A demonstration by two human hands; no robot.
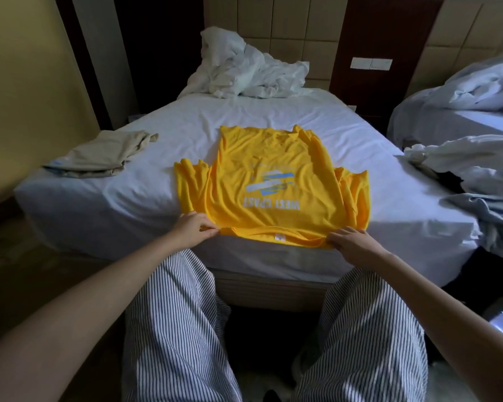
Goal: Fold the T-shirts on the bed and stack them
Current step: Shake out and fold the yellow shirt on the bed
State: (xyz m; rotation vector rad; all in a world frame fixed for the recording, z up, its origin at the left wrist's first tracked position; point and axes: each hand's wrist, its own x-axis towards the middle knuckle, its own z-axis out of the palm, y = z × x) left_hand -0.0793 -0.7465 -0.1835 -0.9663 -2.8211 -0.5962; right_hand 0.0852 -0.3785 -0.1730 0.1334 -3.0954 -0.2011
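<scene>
A yellow T-shirt (270, 181) with a white and blue print lies spread face up on the white bed (128, 195), collar toward me at the near edge. My left hand (193, 227) pinches the shirt's near left shoulder. My right hand (352, 242) pinches the near right shoulder beside the collar. Both sleeves lie out to the sides. A beige folded T-shirt (105, 155) sits on the bed's left side.
A crumpled white duvet (244, 71) is heaped at the head of the bed. A second bed (471, 111) with rumpled pale bedding (482, 175) stands close on the right. My striped trouser legs (180, 329) are against the bed's foot.
</scene>
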